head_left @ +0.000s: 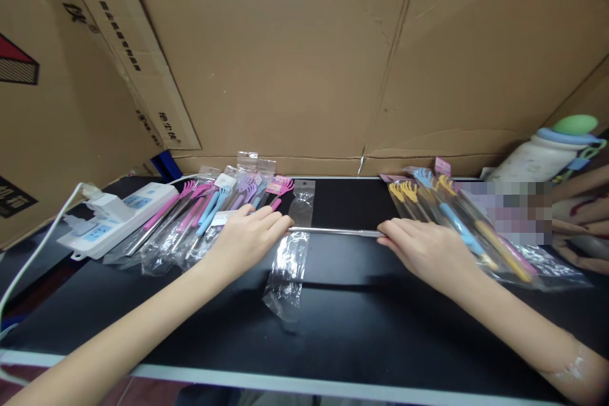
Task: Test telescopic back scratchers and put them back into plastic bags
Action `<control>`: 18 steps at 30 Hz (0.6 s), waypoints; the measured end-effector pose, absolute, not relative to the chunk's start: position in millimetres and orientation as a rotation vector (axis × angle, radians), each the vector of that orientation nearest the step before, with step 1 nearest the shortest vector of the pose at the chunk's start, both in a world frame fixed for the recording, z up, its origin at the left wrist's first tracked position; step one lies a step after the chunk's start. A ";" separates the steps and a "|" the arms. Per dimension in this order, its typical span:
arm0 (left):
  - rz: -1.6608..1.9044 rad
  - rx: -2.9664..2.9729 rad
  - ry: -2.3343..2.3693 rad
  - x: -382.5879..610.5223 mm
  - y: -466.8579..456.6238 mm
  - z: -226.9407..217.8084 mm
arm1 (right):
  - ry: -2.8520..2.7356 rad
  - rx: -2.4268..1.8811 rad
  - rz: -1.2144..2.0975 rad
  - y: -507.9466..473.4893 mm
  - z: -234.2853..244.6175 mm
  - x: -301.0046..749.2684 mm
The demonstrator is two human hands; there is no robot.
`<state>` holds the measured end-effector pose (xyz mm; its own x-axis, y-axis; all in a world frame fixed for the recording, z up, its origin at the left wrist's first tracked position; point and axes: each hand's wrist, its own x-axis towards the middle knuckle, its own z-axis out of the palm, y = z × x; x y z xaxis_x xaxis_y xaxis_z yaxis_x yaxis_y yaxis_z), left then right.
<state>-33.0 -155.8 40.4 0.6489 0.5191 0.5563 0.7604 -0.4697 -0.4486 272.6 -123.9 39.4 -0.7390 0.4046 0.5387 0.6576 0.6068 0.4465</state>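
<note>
My left hand (254,235) and my right hand (423,244) are both closed around a slim telescopic back scratcher, whose bare metal rod (333,231) stretches level between them. Both its ends are hidden in my grip. Below the rod, an empty-looking clear plastic sleeve (288,266) lies on the black table (352,330), partly behind my left fingers. Beside my left hand is a pile of bagged back scratchers (204,212) in pink, blue and purple. More bagged back scratchers (459,219), yellow, blue and pink, lie behind and beside my right hand.
A white power strip (118,219) with plugs and a white cable (35,254) sits at the left. Tall cardboard (295,63) walls in the back and left. At the right stands a tilted white bottle (537,155) with a green top; brownish finger-like shapes beside it are unclear.
</note>
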 end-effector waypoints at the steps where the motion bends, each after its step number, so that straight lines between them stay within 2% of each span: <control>1: -0.453 -2.183 -0.981 -33.8 -157.3 40.5 | -2.454 -0.832 -0.906 -123.4 40.1 275.7; 14: -0.307 -1.917 -0.828 -115.8 -176.0 55.1 | -2.331 -0.752 -1.347 -113.7 52.0 396.1; 18: -0.286 -1.820 -0.857 -154.6 -179.1 53.2 | -2.279 -1.172 -1.178 -110.8 49.1 433.6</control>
<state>-154.6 -179.1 53.2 0.7143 0.4196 0.5601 0.6721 -0.1882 -0.7162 433.6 -110.8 49.1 -0.6126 0.5227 0.5929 0.7859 0.3235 0.5269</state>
